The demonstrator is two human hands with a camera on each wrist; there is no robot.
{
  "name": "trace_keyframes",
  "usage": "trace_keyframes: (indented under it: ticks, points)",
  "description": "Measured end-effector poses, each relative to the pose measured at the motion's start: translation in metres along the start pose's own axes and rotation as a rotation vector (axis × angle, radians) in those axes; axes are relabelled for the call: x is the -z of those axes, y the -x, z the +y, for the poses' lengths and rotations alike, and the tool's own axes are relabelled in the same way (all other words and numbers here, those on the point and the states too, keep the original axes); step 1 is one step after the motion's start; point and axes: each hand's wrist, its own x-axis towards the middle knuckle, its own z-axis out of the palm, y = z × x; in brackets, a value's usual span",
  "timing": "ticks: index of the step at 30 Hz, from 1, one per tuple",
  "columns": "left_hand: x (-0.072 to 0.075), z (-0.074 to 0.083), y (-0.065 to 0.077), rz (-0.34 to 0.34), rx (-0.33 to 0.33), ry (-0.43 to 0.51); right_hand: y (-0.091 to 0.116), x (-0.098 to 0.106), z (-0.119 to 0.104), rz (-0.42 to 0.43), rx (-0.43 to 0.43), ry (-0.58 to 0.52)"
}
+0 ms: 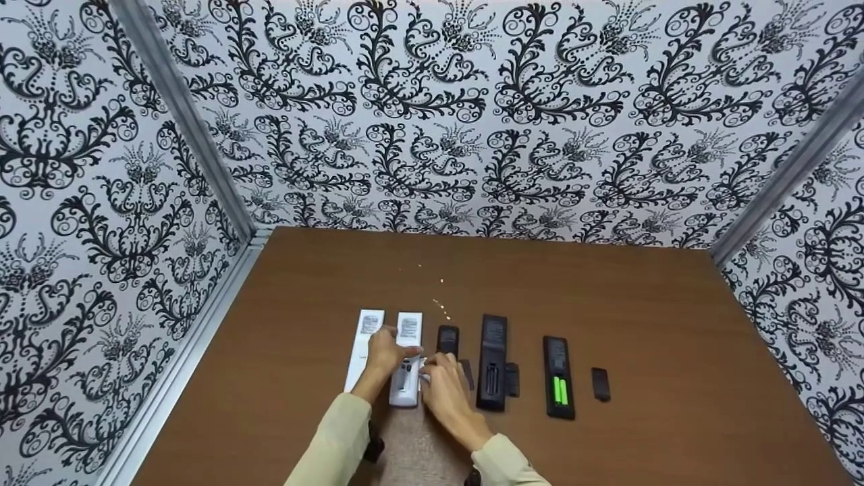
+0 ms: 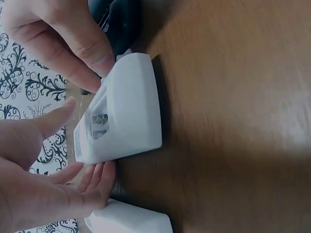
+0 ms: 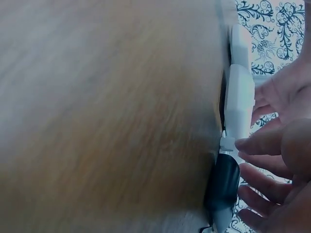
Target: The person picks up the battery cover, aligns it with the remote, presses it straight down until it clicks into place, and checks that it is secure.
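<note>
White plastic, back side up: there lay the remote control [image 1: 403,391] on the brown desk [image 1: 675,324], right in the middle of the action! Its long axis ran almost straight away from the person, the labelled end aimed at the patterned wall [image 1: 432,135], the uncovered battery compartment [image 2: 99,126] at the near end with metal contacts on show. In came the left grip [image 1: 383,354], spread wide, thumb stretched over the body, fingertips against the left side; whether that thumb pressed down, I couldn't tell. And the right grip [image 1: 445,388]? Nearly closed, just off the right edge, thumb and forefinger pinching a small white piece [image 3: 227,143]. What a tight line-up, too: a second white remote [image 1: 364,337] close on the left, a short black remote [image 1: 448,336] close on the right, a larger black remote [image 1: 494,344] beyond, then a slim black remote [image 1: 557,354] carrying two green batteries [image 1: 559,391].
</note>
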Motion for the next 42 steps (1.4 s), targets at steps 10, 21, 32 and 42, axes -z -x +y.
trace_keyframes:
  ticks: [10,21,32,42]
  points:
    - [-0.006,0.004,0.000,0.071,-0.042,-0.145,0.001,0.000,-0.001,-0.009,0.038,0.011]
    - [-0.011,0.015,-0.003,0.061,0.002,-0.245,0.001,0.006,-0.001,-0.081,0.153,0.136]
    - [-0.011,0.010,-0.006,0.029,0.053,-0.271,0.004,0.005,-0.001,-0.128,0.130,0.191]
    - [-0.008,0.007,-0.005,-0.001,0.087,-0.160,0.003,0.015,-0.004,-0.044,0.084,0.069]
